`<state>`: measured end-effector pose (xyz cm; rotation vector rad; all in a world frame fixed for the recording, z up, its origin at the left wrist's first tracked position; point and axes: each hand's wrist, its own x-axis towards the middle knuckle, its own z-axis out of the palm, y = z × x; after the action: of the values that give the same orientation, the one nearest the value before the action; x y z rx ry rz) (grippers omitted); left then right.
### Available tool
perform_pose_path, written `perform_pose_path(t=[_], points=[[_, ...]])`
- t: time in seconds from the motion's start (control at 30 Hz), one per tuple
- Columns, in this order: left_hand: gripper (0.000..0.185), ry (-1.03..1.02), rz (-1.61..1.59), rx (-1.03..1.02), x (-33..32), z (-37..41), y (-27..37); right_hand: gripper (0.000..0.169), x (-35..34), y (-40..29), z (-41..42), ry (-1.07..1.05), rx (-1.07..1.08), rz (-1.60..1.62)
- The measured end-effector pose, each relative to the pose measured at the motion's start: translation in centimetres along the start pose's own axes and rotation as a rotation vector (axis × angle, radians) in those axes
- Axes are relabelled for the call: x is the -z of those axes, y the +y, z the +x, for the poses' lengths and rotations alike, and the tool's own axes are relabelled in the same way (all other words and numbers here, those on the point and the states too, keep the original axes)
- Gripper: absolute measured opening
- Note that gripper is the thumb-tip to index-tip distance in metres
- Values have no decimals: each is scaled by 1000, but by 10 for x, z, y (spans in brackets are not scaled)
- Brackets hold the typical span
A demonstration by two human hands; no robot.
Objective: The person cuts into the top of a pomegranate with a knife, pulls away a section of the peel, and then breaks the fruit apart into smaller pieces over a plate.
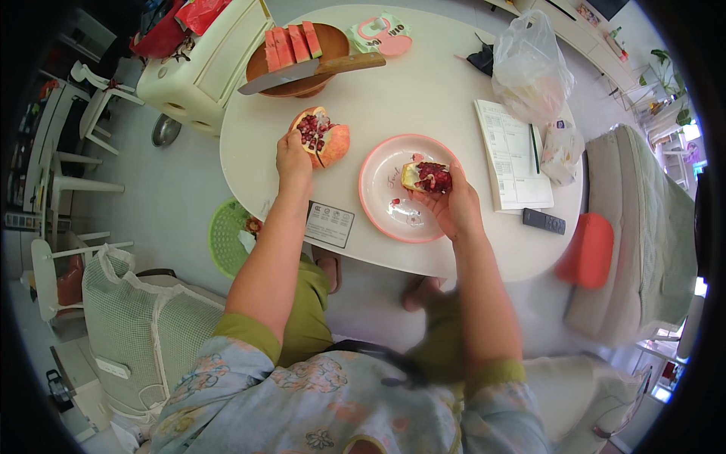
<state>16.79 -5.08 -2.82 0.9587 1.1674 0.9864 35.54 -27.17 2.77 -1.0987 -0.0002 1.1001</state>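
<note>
My left hand (294,158) holds the larger part of an opened pomegranate (333,142) by its left side, its red seeds facing up, over the white table (397,79). My right hand (458,205) grips a broken-off pomegranate piece (434,176) above a pink-rimmed plate (374,218). A few loose seeds lie on the plate under and beside the piece. Behind the left hand, a knife with a wooden handle (354,62) rests across a brown bowl (336,41) that holds several watermelon slices (298,43).
A pack of wipes (381,34) lies at the back. On the right are an open notebook (499,153) with a pen, plastic bags (530,74) and a remote control (543,221). A green basket (222,238) stands below the table's left edge, near a white cabinet (198,74).
</note>
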Motion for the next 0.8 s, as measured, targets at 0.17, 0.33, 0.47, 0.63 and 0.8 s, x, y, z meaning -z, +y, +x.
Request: perform_pose_path(t=[0.17, 0.33, 0.47, 0.63, 0.8], points=[[49, 71, 97, -14, 2, -1, 9, 47, -3, -3, -2, -12, -1, -24], [52, 249, 442, -171, 2, -7, 20, 44, -7, -4, -5, -29, 0, 7], [44, 213, 681, -688, -28, -63, 41, 41, -1, -6, -7, -38, 12, 42], [32, -445, 389, -298, -65, -111, 6, 40, -9, 0, -9, -87, 53, 81], [35, -569, 226, 15, -82, -124, 1, 40, -4, 6, -5, -110, 119, 47]])
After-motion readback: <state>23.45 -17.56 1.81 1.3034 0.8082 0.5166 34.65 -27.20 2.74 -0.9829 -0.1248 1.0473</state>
